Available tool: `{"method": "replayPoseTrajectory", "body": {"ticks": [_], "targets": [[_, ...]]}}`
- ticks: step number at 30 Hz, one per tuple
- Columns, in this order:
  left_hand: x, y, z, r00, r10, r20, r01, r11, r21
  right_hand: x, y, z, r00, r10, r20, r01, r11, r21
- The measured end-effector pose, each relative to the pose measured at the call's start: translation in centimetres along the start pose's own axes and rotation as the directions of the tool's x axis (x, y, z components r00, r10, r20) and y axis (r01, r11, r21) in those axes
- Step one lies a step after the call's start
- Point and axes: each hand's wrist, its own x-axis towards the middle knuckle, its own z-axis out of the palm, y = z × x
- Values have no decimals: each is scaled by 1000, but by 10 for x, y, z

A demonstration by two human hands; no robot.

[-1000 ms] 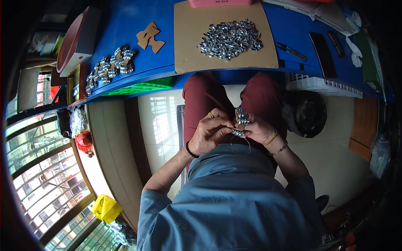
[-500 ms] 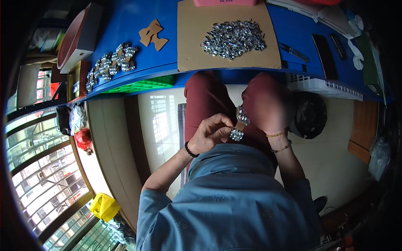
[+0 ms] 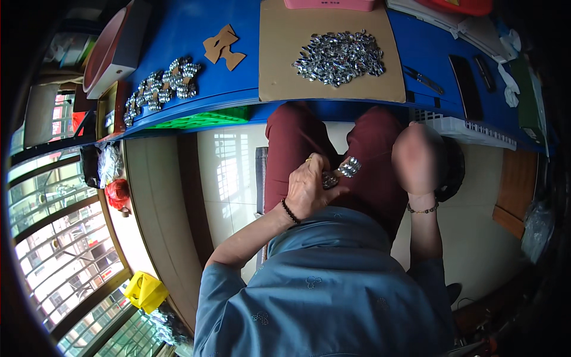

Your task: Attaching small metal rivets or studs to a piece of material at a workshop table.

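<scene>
Evidently left hand [image 3: 304,185] is gripping one end of the beaded card [image 3: 350,167] above the lap [image 3: 375,140], short of the near edge of the table [image 3: 248,71]. Right hand [image 3: 414,157] is showing blurred; cannot tell its grip. Card is probably weighing little, bending; bare waist is offering surest hold.

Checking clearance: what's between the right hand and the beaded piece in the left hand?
Head view: only a maroon trouser leg shows between right hand and beaded piece.

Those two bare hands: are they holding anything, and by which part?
The left hand holds a bow-shaped brown card wrapped in shiny silver beads by its left end; the right end sticks out. The right hand is blurred: cannot tell.
</scene>
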Motion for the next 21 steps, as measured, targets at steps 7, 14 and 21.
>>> {"method": "replayPoseTrajectory", "body": {"ticks": [7, 14, 21], "targets": [[7, -9, -7, 999, -22, 33, 33, 934, -356, 4, -7, 2, 999, -36, 15, 37, 998, -41], [2, -24, -21, 892, -326, 313, 449, 557, -699, -1, -6, 1, 996, 32, -79, -40, 994, -99], [0, -27, -7, 916, -360, 180, 350, 494, -796, -15, -9, 10, 999, 40, 25, -31, 955, -295]]}}
